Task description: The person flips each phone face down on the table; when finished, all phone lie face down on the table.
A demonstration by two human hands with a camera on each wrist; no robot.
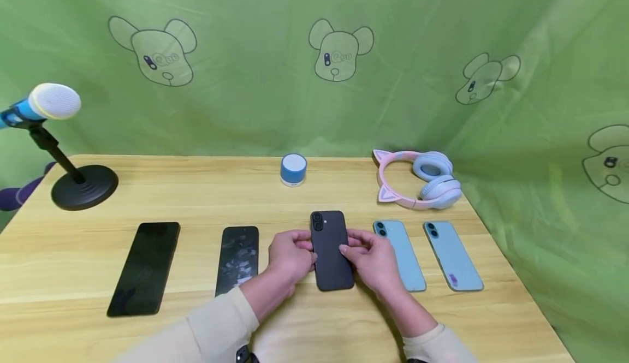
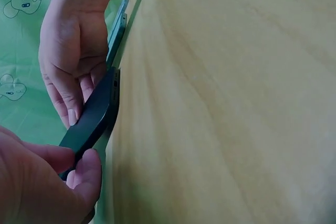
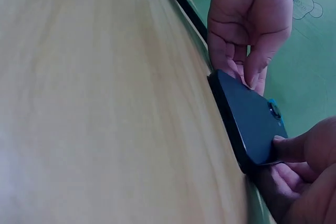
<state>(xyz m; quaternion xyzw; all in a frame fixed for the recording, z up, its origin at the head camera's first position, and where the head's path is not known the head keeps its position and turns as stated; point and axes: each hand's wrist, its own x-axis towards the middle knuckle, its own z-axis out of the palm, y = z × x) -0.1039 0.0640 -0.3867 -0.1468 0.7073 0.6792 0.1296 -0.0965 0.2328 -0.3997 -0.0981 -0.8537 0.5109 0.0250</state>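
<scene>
Between both hands is a black smartphone (image 1: 333, 254), its back with the camera lenses facing up. My left hand (image 1: 291, 255) pinches its left edge, thumb on top and fingers beneath. On the opposite edge, my right hand (image 1: 374, 259) grips it the same way. In the left wrist view the phone (image 2: 97, 111) looks slightly tilted, close over the tabletop; whether it touches the wood I cannot tell. A dark-screened phone (image 1: 238, 259) lies left of my left hand. Partly behind my right hand lies a light blue phone (image 1: 404, 256), back up.
Another light blue phone (image 1: 453, 256) lies at the right, and a large black phone (image 1: 144, 267) at the left. Along the back of the wooden table (image 1: 196, 188) stand a microphone stand (image 1: 84, 187), a small blue speaker (image 1: 293, 170) and cat-ear headphones (image 1: 417, 180). A green curtain (image 1: 255, 79) hangs behind.
</scene>
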